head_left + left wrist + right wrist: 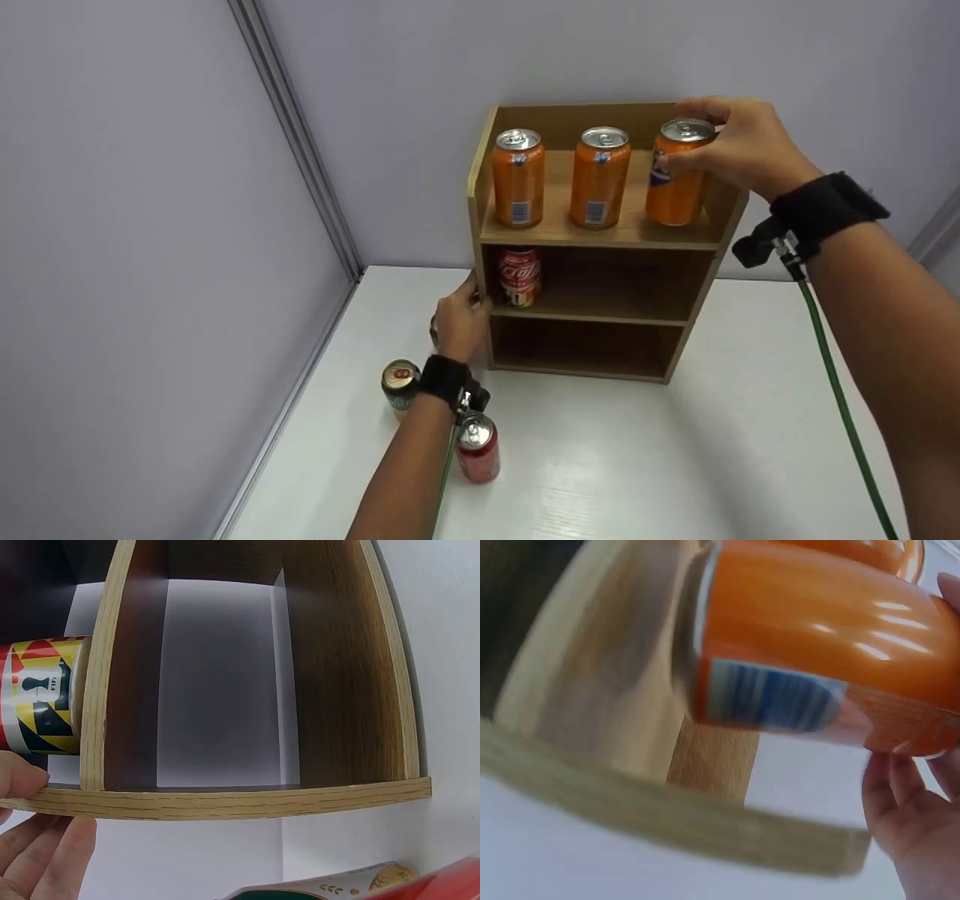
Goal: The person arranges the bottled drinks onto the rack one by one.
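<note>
My right hand [750, 146] grips an orange soda can [679, 187] near its top, at the right end of the wooden shelf's [592, 244] upper level. The right wrist view has this can [817, 637] large, its barcode showing and fingertips round its upper end. Two more orange cans, one in the middle [600, 180] and one at the left [518, 180], stand upright on that level. My left hand [461, 322] pinches the shelf's left side panel, thumb on the inner side and fingers outside in the left wrist view. Close to that thumb, a red patterned can [41, 697] stands on the middle level.
On the white table [585, 457], a dark can with a gold top [401, 382] and a red can [478, 450] stand near my left forearm. Another can [434, 330] is mostly hidden behind my left hand. A green cable [832, 360] hangs from my right wrist.
</note>
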The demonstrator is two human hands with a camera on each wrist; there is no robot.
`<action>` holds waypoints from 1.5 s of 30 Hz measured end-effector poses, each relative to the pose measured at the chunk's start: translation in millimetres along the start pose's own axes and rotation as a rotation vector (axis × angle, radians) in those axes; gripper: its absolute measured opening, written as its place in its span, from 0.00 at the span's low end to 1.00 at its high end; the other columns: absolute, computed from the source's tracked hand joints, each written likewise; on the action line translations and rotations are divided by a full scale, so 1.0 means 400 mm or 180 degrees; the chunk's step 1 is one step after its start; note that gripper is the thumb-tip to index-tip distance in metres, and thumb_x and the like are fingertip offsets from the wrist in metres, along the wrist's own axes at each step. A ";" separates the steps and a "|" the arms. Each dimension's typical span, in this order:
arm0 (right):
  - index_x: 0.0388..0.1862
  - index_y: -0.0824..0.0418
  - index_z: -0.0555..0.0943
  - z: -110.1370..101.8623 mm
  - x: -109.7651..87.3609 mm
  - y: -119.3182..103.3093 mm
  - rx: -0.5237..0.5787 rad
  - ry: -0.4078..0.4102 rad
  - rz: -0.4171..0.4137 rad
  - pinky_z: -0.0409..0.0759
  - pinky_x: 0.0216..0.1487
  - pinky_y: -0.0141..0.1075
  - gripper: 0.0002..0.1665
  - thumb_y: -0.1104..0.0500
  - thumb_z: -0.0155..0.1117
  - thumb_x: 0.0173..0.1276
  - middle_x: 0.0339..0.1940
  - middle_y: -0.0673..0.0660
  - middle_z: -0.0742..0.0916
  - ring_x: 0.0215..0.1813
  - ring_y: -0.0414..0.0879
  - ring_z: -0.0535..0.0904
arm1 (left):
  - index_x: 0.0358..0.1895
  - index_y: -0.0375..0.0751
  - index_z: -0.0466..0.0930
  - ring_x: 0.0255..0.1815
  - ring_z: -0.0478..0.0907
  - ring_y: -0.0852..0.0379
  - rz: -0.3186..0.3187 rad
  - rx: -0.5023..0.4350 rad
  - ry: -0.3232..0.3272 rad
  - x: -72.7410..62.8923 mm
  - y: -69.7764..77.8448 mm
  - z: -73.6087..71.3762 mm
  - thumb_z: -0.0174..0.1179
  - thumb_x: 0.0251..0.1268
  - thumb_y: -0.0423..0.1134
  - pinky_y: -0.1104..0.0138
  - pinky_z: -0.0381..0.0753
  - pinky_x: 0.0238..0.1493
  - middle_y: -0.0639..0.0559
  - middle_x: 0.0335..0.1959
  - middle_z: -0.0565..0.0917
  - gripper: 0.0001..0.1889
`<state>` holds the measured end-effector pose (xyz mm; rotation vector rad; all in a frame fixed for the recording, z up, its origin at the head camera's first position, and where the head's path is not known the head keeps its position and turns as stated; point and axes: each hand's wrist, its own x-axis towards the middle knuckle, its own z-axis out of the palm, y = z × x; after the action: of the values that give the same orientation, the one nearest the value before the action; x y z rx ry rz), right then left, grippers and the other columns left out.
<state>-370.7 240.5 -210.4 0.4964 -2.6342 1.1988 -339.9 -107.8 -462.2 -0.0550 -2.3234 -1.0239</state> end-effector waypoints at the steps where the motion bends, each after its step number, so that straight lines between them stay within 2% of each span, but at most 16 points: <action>1: 0.71 0.54 0.70 -0.005 0.002 0.000 -0.0006 -0.0030 0.0009 0.76 0.53 0.35 0.49 0.48 0.80 0.51 0.61 0.62 0.78 0.54 0.50 0.77 | 0.60 0.50 0.81 0.40 0.85 0.55 0.0014 0.0007 0.0002 0.001 -0.001 0.000 0.65 0.58 0.34 0.59 0.82 0.33 0.49 0.44 0.87 0.24; 5: 0.71 0.58 0.70 -0.022 0.011 -0.001 -0.0130 -0.0148 -0.0018 0.77 0.49 0.29 0.49 0.49 0.80 0.52 0.61 0.62 0.78 0.54 0.49 0.76 | 0.59 0.50 0.82 0.40 0.85 0.55 0.0015 0.0007 -0.0001 0.002 -0.004 -0.001 0.65 0.58 0.34 0.60 0.82 0.34 0.49 0.41 0.87 0.23; 11: 0.72 0.58 0.68 -0.037 0.019 -0.003 -0.0230 -0.0319 -0.0050 0.77 0.45 0.26 0.50 0.50 0.79 0.53 0.63 0.63 0.78 0.52 0.48 0.79 | 0.61 0.53 0.80 0.40 0.85 0.56 -0.0037 0.0064 -0.0030 -0.005 0.000 -0.009 0.65 0.58 0.35 0.58 0.81 0.33 0.51 0.43 0.87 0.24; 20: 0.75 0.58 0.64 -0.044 0.019 0.004 -0.0346 -0.0532 -0.0053 0.77 0.48 0.27 0.53 0.52 0.80 0.52 0.64 0.61 0.78 0.53 0.46 0.78 | 0.60 0.51 0.81 0.41 0.85 0.55 0.0025 -0.0006 -0.0014 -0.014 0.003 -0.011 0.65 0.59 0.35 0.59 0.82 0.38 0.50 0.43 0.87 0.23; 23: 0.76 0.57 0.62 -0.049 0.015 0.003 -0.0362 -0.0596 -0.0040 0.76 0.50 0.27 0.53 0.53 0.79 0.54 0.65 0.61 0.77 0.55 0.48 0.77 | 0.60 0.50 0.80 0.41 0.85 0.55 0.0041 0.0002 -0.0006 -0.018 0.006 -0.014 0.65 0.59 0.34 0.59 0.82 0.36 0.49 0.44 0.87 0.24; 25: 0.76 0.56 0.61 -0.053 0.014 -0.002 -0.0423 -0.0666 -0.0024 0.75 0.54 0.31 0.52 0.54 0.77 0.56 0.67 0.60 0.76 0.59 0.51 0.76 | 0.61 0.50 0.80 0.41 0.85 0.54 0.0054 0.0015 0.0004 -0.019 0.009 -0.016 0.65 0.59 0.34 0.59 0.82 0.36 0.49 0.45 0.87 0.24; 29: 0.78 0.52 0.56 -0.061 0.009 -0.019 -0.0494 -0.0893 -0.0022 0.67 0.65 0.49 0.51 0.58 0.72 0.61 0.72 0.58 0.70 0.68 0.58 0.68 | 0.61 0.52 0.80 0.41 0.85 0.55 0.0029 0.0022 0.0040 -0.018 0.014 -0.021 0.65 0.58 0.35 0.59 0.82 0.36 0.50 0.44 0.87 0.24; 31: 0.79 0.49 0.55 -0.058 0.006 -0.029 -0.0564 -0.0907 -0.0019 0.61 0.66 0.57 0.51 0.53 0.71 0.62 0.74 0.58 0.67 0.71 0.61 0.62 | 0.61 0.52 0.81 0.42 0.85 0.56 0.0013 0.0004 0.0058 -0.017 0.015 -0.023 0.65 0.58 0.35 0.58 0.82 0.37 0.51 0.43 0.87 0.24; 34: 0.79 0.50 0.55 -0.046 0.000 -0.042 -0.1050 -0.0812 -0.0042 0.54 0.65 0.65 0.53 0.38 0.68 0.61 0.75 0.64 0.63 0.73 0.67 0.54 | 0.60 0.51 0.81 0.43 0.84 0.56 0.0030 -0.0014 0.0087 -0.016 0.017 -0.024 0.64 0.59 0.36 0.58 0.81 0.37 0.50 0.42 0.87 0.23; 36: 0.77 0.54 0.59 -0.038 -0.003 -0.048 -0.1443 -0.0707 -0.0048 0.54 0.63 0.68 0.56 0.29 0.66 0.57 0.74 0.69 0.63 0.72 0.72 0.54 | 0.59 0.50 0.82 0.43 0.84 0.56 0.0071 -0.0016 0.0089 -0.017 0.016 -0.023 0.65 0.59 0.35 0.58 0.82 0.38 0.50 0.42 0.87 0.22; 38: 0.76 0.57 0.62 -0.034 -0.003 -0.052 -0.1703 -0.0682 -0.0079 0.56 0.62 0.68 0.58 0.27 0.65 0.55 0.73 0.72 0.62 0.70 0.74 0.55 | 0.59 0.49 0.82 0.43 0.85 0.55 0.0126 -0.0011 0.0096 -0.017 0.015 -0.020 0.65 0.59 0.35 0.59 0.82 0.37 0.49 0.42 0.87 0.22; 40: 0.74 0.60 0.64 -0.032 -0.002 -0.055 -0.1675 -0.0687 -0.0126 0.61 0.61 0.66 0.55 0.31 0.68 0.56 0.72 0.72 0.64 0.68 0.73 0.60 | 0.58 0.49 0.82 0.42 0.85 0.55 0.0168 -0.0003 0.0104 -0.018 0.013 -0.017 0.65 0.59 0.34 0.59 0.82 0.37 0.49 0.41 0.87 0.22; 45: 0.73 0.61 0.65 -0.038 0.000 -0.050 -0.1309 -0.0752 -0.0249 0.73 0.55 0.58 0.51 0.42 0.75 0.56 0.69 0.69 0.70 0.60 0.66 0.73 | 0.58 0.49 0.82 0.42 0.85 0.54 0.0157 -0.0011 0.0109 -0.022 0.012 -0.013 0.65 0.58 0.34 0.58 0.82 0.37 0.49 0.41 0.87 0.22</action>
<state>-362.6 239.7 -186.9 0.6859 -2.9169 0.5776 -328.9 -106.3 -460.7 -0.0948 -2.2782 -0.9967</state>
